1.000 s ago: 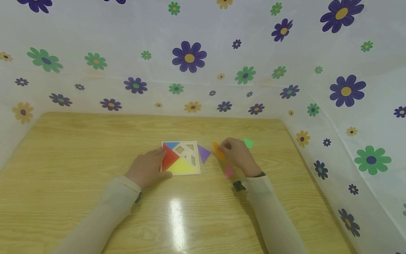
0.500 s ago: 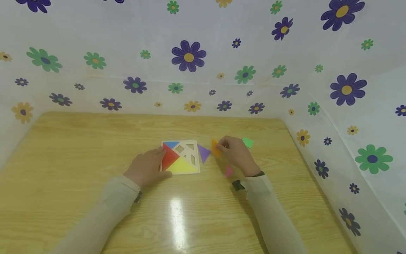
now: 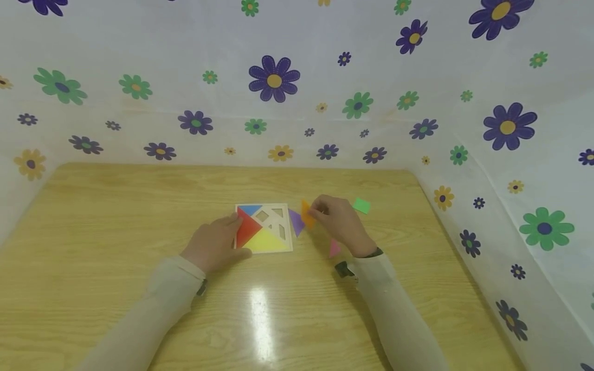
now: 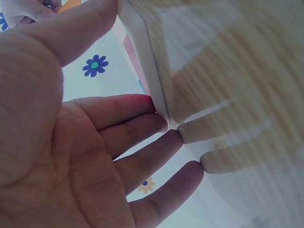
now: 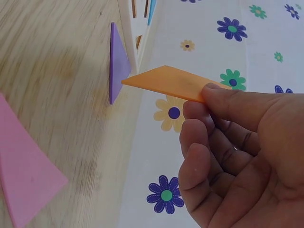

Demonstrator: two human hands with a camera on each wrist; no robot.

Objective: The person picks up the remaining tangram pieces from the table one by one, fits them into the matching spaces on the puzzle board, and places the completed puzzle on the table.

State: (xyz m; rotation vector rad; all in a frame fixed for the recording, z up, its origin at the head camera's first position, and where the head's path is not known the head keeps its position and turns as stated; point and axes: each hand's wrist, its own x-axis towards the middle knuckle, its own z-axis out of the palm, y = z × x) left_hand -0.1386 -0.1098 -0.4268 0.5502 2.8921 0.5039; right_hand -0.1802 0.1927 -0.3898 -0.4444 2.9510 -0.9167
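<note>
While left hand (image 3: 214, 247) is resting flat-fingered against white square puzzle frame (image 3: 264, 228) on wooden counter (image 3: 116, 216), right hand (image 3: 337, 221) is pinching orange foam piece (image 3: 307, 214) aloft beside it; red, yellow, blue pieces seated, purple, pink, green lying loose.

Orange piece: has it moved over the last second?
Yes. The orange piece, pinched in the right hand, has shifted left toward the puzzle tray, now overlapping the purple triangle.

Bench (image 3: 116, 216): light wood grain, glossy.
Puzzle frame (image 3: 287, 226): lying flat near the middle.
Purple triangle (image 3: 295, 222): just beside the frame.
Pink piece (image 3: 334, 249): nearer.
Green square (image 3: 361, 206): farther right.
</note>
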